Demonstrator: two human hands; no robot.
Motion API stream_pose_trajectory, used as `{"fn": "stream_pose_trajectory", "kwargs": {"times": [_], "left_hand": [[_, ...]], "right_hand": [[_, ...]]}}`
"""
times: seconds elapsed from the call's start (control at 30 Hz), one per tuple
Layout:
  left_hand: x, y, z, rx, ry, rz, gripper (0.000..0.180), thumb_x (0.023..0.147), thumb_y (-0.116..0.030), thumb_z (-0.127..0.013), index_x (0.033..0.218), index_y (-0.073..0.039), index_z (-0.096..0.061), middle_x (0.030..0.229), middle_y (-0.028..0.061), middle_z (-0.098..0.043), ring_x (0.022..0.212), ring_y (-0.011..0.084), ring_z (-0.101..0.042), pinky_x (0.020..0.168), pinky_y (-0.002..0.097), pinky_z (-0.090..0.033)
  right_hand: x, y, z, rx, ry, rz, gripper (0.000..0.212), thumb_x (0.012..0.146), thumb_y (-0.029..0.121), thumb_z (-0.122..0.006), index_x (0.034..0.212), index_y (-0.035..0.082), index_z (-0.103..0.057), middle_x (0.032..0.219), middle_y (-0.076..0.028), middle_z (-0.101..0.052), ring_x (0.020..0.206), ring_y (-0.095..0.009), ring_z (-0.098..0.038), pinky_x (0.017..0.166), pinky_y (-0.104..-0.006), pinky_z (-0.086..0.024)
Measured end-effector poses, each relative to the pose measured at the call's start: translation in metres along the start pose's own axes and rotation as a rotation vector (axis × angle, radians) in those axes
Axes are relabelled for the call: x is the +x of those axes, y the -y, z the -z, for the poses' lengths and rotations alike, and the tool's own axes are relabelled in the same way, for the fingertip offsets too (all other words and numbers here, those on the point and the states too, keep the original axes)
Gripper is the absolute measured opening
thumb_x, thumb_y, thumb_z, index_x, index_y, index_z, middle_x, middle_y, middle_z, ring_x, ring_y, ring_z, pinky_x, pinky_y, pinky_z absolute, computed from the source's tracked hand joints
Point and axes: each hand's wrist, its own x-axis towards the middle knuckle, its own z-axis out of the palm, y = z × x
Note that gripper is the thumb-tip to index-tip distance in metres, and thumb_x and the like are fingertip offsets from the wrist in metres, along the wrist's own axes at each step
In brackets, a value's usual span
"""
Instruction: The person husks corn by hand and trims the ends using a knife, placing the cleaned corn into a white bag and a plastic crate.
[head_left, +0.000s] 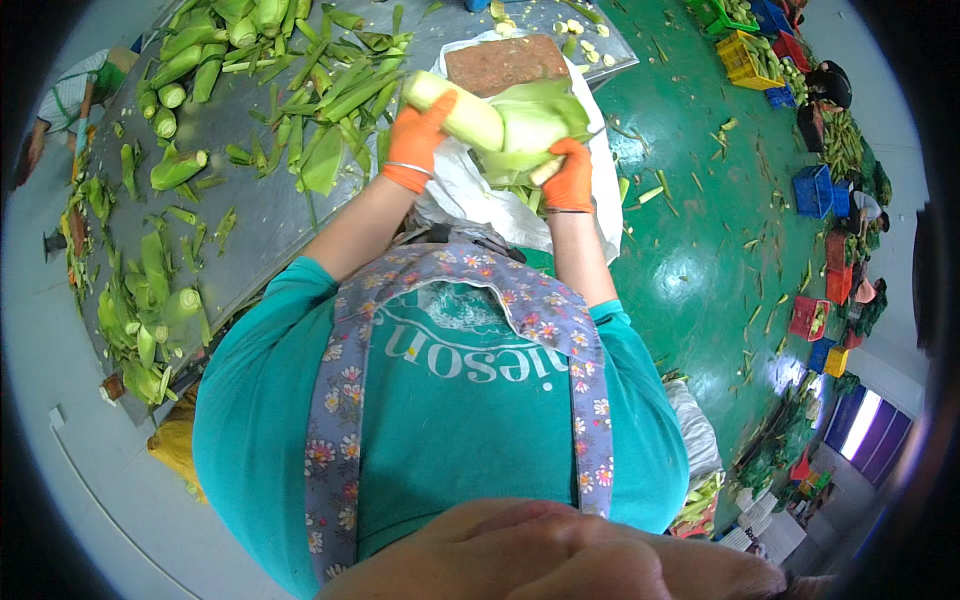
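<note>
An ear of corn (462, 117), pale green, is held above the table's near right corner. My left hand (418, 138), in an orange glove, is closed around its left part. Light green husk leaves (535, 118) are peeled back and spread at its right end. My right hand (570, 178), gloved in orange too, grips the husk by the pale stalk end (546, 171). Just beyond the ear, a reddish-brown brick (507, 64) lies on a white sheet (602, 190) that hangs over the table's edge.
The metal table (250, 215) carries a pile of unhusked corn (205, 45), loose husk leaves (345, 95) and more ears at the left. Another person (85, 90) stands at the far left. Scraps litter the green floor (680, 250). Along the right, people sit among coloured crates (813, 190).
</note>
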Motion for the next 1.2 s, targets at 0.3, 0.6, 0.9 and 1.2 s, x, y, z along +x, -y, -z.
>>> {"fn": "stream_pose_trajectory", "kwargs": {"times": [0.3, 0.6, 0.9, 1.2], "left_hand": [[0.033, -0.079, 0.105, -0.435, 0.131, -0.050, 0.063, 0.094, -0.038, -0.066, 0.140, 0.000, -0.045, 0.142, 0.0167, -0.052, 0.133, 0.0321, -0.048, 0.113, 0.0523, -0.038], [0.002, -0.037, 0.019, -0.132, 0.416, -0.002, 0.059, 0.090, -0.020, -0.066, 0.141, 0.002, -0.045, 0.141, 0.0181, -0.052, 0.131, 0.0281, -0.050, 0.113, 0.0413, -0.038], [-0.020, -0.044, -0.004, 0.260, 0.435, -0.149, 0.059, 0.090, -0.015, -0.066, 0.143, 0.001, -0.045, 0.145, 0.0133, -0.051, 0.133, 0.0234, -0.049, 0.112, 0.0376, -0.038], [0.024, -0.063, 0.117, -0.642, 0.122, -0.009, 0.059, 0.094, -0.031, -0.067, 0.140, 0.000, -0.048, 0.138, 0.0145, -0.056, 0.132, 0.0299, -0.050, 0.113, 0.0490, -0.038]], "right_hand": [[-0.009, 0.035, 0.114, -1.095, -0.068, 0.466, 0.037, 0.080, 0.013, -0.065, 0.116, 0.002, -0.065, 0.102, -0.008, -0.069, 0.090, -0.016, -0.063, 0.069, -0.0278, -0.048], [-0.064, 0.084, -0.119, -0.486, 0.511, 0.186, 0.050, 0.084, 0.016, -0.079, 0.129, 0.002, -0.062, 0.116, -0.006, -0.068, 0.102, -0.013, -0.062, 0.087, -0.0297, -0.051], [-0.064, 0.061, -0.113, -0.376, 0.346, 0.191, 0.018, 0.089, 0.012, -0.075, 0.102, 0.003, -0.067, 0.091, -0.004, -0.069, 0.080, -0.010, -0.063, 0.069, -0.0257, -0.052], [-0.029, 0.082, 0.017, -0.470, 0.212, 0.295, 0.017, 0.097, 0.022, -0.063, 0.102, 0.007, -0.058, 0.077, -0.001, -0.058, 0.063, -0.009, -0.053, 0.051, -0.0221, -0.043]]}}
